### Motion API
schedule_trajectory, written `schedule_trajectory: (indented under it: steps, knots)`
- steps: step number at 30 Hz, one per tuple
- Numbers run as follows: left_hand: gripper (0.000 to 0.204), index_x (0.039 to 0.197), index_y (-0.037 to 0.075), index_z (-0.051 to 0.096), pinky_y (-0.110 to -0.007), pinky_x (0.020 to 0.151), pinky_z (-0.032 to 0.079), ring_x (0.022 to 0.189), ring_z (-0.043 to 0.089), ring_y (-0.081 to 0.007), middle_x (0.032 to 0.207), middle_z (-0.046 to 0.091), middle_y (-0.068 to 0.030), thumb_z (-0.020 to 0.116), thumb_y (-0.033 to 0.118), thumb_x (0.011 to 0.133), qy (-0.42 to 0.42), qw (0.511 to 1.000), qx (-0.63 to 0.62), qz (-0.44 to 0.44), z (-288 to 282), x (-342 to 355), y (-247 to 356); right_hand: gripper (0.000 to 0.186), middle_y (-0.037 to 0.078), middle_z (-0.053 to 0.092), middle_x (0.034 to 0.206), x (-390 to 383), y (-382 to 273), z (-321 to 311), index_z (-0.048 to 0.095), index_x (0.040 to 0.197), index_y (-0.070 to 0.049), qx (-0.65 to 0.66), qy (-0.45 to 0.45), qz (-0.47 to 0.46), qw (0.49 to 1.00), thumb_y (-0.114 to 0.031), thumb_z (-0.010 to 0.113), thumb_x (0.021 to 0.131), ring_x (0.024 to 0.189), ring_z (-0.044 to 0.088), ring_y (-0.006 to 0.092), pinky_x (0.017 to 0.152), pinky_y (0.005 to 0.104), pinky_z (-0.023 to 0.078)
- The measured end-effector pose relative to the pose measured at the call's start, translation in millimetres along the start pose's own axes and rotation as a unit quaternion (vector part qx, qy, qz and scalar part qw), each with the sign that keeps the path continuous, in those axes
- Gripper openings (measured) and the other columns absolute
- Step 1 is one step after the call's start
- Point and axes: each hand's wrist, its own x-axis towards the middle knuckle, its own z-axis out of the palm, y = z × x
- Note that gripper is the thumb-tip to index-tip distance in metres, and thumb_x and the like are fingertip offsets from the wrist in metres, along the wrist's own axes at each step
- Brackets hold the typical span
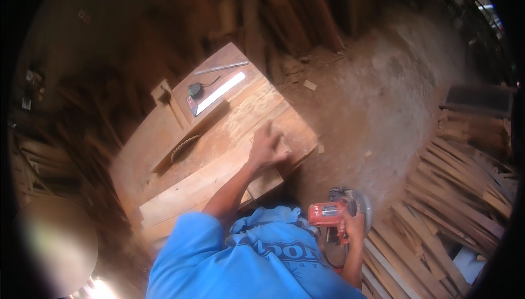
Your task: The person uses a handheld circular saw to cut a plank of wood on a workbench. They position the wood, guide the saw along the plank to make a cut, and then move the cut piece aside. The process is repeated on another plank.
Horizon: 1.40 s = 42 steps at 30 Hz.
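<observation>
My left hand (266, 146) rests near the right end of a long pale board (208, 181) on the wooden workbench (158, 124). Its fingers look spread, though slightly smeared, with a pale piece of wood showing beside them. Off the bench's right side, my right hand (354, 227) is closed round the handle of a red circular saw (326, 213). The saw's round blade or guard shows at its right side.
A try square with a bright blade (220, 93), a tape measure (195, 89) and a thin metallic rod (221, 67) lie at the bench's far side. A rope loop (184, 147) lies nearer. Stacked wood strips (432, 217) cover the floor at right; planks lean at the back.
</observation>
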Motion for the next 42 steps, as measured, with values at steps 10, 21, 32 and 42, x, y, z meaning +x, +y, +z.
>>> schedule_trajectory:
  steps: [10,21,32,42]
  knots:
    - [0.097,0.163,0.008,0.037,-0.049,0.123,0.034,0.153,0.035,-0.0425,0.167,0.032,-0.0248,0.061,0.072,0.095,0.124,0.914,-0.348,-0.169,-91,155,38,0.029,0.003,0.059,0.062,22,0,-13,0.066,0.087,-0.002,-0.023,-0.01,-0.011,1.0,-0.028,0.078,0.088,0.047,0.056,0.012,0.041,0.0304,0.044]
    - [0.086,0.152,0.006,0.052,-0.055,0.123,0.032,0.15,0.038,-0.0459,0.158,0.045,-0.029,0.082,0.052,0.087,0.053,0.971,0.047,-0.228,-121,-79,-41,0.032,0.006,0.055,0.056,72,11,-5,0.063,0.087,0.001,-0.094,-0.037,0.014,0.995,-0.028,0.074,0.095,0.041,0.054,0.0164,0.035,0.0354,0.042]
    - [0.089,0.14,0.002,0.059,-0.055,0.112,0.04,0.135,0.05,-0.0437,0.142,0.056,-0.0245,0.084,0.061,0.079,0.084,0.916,0.251,-0.302,-163,-262,-68,0.033,0.007,0.064,0.061,100,50,23,0.071,0.086,0.002,-0.254,-0.09,0.037,0.962,-0.03,0.078,0.09,0.047,0.061,0.0165,0.045,0.0351,0.048]
    - [0.101,0.124,-0.002,0.071,-0.05,0.102,0.052,0.119,0.067,-0.0416,0.122,0.072,-0.0256,0.076,0.083,0.07,-0.172,0.927,0.044,-0.33,-180,-161,-102,0.034,0.008,0.064,0.06,40,64,57,0.072,0.088,0.002,-0.296,-0.068,-0.029,0.952,-0.031,0.079,0.09,0.046,0.06,0.0182,0.043,0.0363,0.045]
